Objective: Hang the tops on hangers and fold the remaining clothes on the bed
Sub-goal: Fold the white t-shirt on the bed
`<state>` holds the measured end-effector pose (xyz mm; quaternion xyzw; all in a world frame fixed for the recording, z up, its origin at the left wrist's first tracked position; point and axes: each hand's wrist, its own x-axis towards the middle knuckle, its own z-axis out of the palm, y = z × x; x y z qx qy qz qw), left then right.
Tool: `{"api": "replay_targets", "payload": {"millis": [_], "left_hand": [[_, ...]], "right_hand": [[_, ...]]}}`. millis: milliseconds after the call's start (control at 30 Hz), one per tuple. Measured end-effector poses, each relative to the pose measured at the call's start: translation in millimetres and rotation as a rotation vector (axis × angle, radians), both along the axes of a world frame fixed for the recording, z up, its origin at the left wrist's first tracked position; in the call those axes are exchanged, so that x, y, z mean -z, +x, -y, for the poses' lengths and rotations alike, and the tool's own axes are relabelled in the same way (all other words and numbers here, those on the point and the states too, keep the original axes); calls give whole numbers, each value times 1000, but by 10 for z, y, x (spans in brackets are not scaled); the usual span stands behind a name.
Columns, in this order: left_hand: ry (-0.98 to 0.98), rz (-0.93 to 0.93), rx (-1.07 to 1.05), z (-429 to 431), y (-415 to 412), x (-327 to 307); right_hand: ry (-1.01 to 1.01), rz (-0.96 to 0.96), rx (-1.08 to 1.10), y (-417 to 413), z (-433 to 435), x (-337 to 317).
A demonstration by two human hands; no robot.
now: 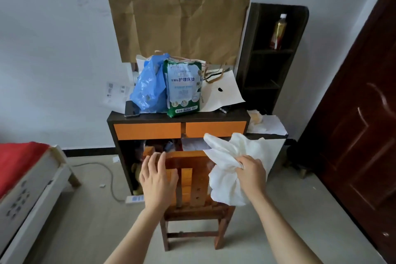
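Observation:
My right hand [251, 174] grips a bunched white garment [225, 163] in front of the desk, above the right side of a wooden chair [192, 180]. The cloth spills above and below my fist and hides part of the chair back. My left hand [157, 180] hovers with straight fingers at the left end of the chair's top rail, holding nothing. The corner of the bed [32, 182], with red bedding [15, 161], shows at the far left. No hanger is in view.
A dark desk with orange drawers [147, 130] stands against the wall, piled with a blue plastic bag [147, 88], a green packet [184, 88] and paper. A dark shelf holding a bottle [278, 31] is right of it. A brown door [360, 135] fills the right edge. A cable and power strip [134, 199] lie on the floor.

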<state>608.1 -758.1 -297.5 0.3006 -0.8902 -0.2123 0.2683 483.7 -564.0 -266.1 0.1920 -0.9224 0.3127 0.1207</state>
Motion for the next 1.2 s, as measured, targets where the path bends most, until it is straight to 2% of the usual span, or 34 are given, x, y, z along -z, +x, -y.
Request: {"api": "replay_targets", "payload": {"millis": [167, 233, 333, 467, 700, 800, 933, 1033, 1200], "left_hand": [[78, 29, 229, -467, 81, 177], [95, 57, 309, -561, 69, 70], [57, 112, 324, -586, 65, -91], [-100, -45, 298, -472, 146, -51], [-199, -82, 383, -187, 674, 259], [-106, -56, 336, 1, 1026, 414], [-46, 3, 149, 259, 1566, 456], [-55, 26, -32, 420, 2013, 403], [-99, 28, -220, 759, 2827, 358]], "right_hand": [[-285, -292, -50, 363, -196, -115], [-339, -297, -105, 432, -257, -172], [-412, -179, -216, 529, -340, -231], [-489, 174, -423, 768, -378, -320], [-366, 573, -682, 1014, -19, -134], [-358, 655, -698, 1087, 264, -3], [-279, 695, -746, 1252, 680, 154], [-209, 737, -831, 1484, 1054, 183], [-95, 802, -1023, 2038, 1719, 205]]}}
